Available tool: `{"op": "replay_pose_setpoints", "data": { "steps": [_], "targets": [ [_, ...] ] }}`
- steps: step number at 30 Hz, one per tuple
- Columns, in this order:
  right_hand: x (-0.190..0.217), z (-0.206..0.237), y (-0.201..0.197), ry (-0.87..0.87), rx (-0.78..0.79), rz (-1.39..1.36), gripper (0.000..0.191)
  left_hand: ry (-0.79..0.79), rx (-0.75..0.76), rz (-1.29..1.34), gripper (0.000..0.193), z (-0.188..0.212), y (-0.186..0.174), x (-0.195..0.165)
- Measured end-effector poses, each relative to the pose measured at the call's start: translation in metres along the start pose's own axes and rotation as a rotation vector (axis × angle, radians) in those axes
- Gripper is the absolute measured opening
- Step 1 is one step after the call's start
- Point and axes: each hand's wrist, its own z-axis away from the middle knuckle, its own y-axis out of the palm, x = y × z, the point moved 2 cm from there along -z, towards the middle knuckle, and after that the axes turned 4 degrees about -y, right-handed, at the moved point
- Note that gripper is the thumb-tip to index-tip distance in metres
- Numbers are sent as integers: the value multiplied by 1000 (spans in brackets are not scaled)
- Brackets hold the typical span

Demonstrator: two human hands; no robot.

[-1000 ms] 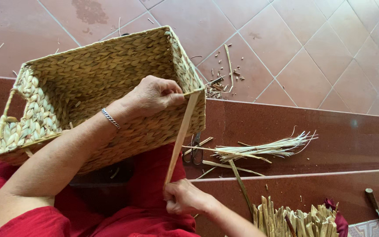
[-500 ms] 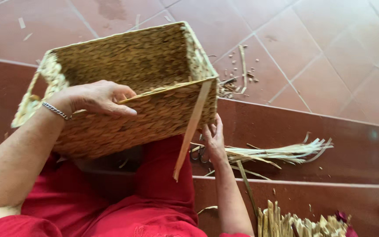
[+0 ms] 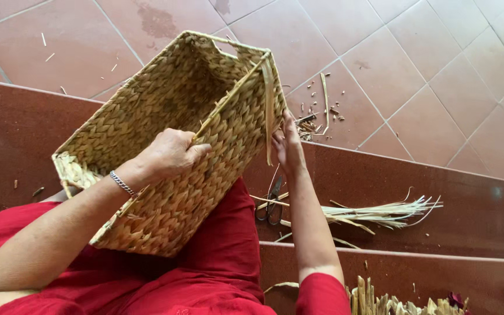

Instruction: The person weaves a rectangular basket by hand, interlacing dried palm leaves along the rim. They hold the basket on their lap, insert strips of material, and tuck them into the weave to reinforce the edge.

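My left hand [image 3: 170, 154] is pinching a flat strand [image 3: 231, 93] taut across the basket [image 3: 164, 134] on my lap. My right hand [image 3: 288, 146], fingers spread, is pressing the basket's corner beside the strand's hanging end. I am judging this a rim-binding step; tucking the end needs steady tension. Scissors [image 3: 270, 201] are lying on the step [image 3: 438, 181].

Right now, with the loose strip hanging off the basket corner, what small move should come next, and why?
Probably tuck the loose strip into the weave: it hangs free at the basket corner, the right hand is beside it, and the left hand steadies the rim.
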Motion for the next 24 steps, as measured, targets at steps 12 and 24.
{"op": "replay_pose_setpoints", "data": {
  "steps": [12, 24],
  "targets": [
    [20, -26, 23, -334, -189, 599, 45, 180, -107, 137, 72, -79, -60, -35],
    [49, -53, 31, -455, -45, 1052, 36, 491, -544, 93, 16, -202, -48, -99]
  ]
}}
